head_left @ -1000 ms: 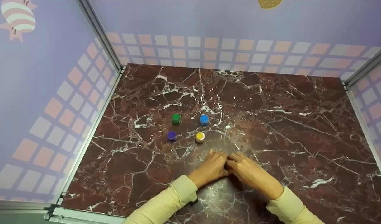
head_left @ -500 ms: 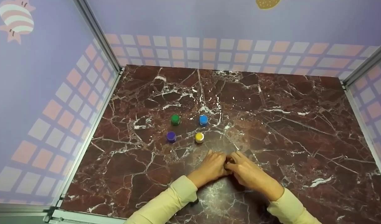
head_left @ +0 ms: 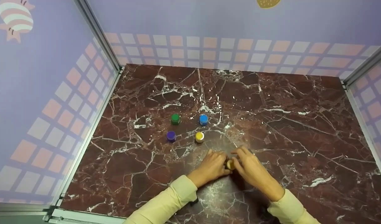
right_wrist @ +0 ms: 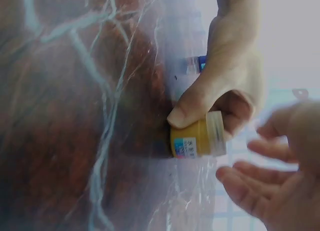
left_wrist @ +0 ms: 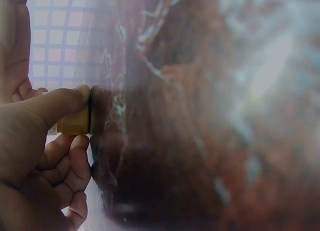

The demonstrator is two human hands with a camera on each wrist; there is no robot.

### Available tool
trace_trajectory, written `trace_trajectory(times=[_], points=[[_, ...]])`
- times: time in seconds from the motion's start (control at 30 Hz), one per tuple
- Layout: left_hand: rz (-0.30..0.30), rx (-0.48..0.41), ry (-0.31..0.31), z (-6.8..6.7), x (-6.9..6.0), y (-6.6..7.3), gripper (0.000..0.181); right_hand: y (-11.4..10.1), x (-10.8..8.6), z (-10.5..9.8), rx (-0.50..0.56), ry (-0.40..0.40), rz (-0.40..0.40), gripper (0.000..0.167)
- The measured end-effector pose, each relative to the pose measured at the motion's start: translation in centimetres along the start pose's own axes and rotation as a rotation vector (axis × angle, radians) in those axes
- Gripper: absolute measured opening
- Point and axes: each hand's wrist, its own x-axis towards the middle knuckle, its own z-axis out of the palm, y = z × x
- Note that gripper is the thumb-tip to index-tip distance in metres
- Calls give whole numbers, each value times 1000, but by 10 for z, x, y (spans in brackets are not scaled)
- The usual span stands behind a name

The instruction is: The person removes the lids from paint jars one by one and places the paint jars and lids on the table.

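Red-brown, white-veined marble desk (head_left: 302, 124) lies beneath me. My left hand (head_left: 211, 165) pinches a small yellow pot (right_wrist: 190, 141) between thumb and fingers. My right hand (head_left: 252, 169) holds nothing, its fingers parted and loosely bent just beside the pot's pale lid (right_wrist: 216, 133). Farther off stand a yellow-and-white jar (head_left: 199, 137) and a purple jar (head_left: 171, 136), then blue (head_left: 203, 119) and green jars (head_left: 175, 119); behind them, a lilac checked wall (head_left: 190, 18).

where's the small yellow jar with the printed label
In the head view, the small yellow labelled jar is right of centre, gripped by the left hand beside the right hand.
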Motion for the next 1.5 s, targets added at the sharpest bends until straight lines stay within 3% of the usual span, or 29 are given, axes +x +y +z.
trace_trajectory(times=[0.1,0.2,0.43,0.6,0.73,0.9,1.13,1.3,1.5], points=[[-5,21,6,1,1,0,37,-7,2,3,-83,95,69,16],[2,29,14,1,1,0,36,-15,2,7,-183,136,120,19],[41,56,47,3,0,-1,17,-27,-2,18,-323,55,174,34],[49,53,55,3,0,-1,22,-27,-3,21,-337,61,155,35],[45,40,48,3,0,-1,24,-27,-3,19,-317,53,112,31],[31,34,28,1,0,-1,26,-26,-2,15,-298,-12,35,26],[7,79,12,2,-1,0,33,-12,-3,9,-239,-71,-154,23],[15,73,27,3,-1,0,38,-5,-2,6,-192,-112,-286,31],[15,43,24,2,-1,0,37,-2,-4,6,-140,-118,-330,35]])
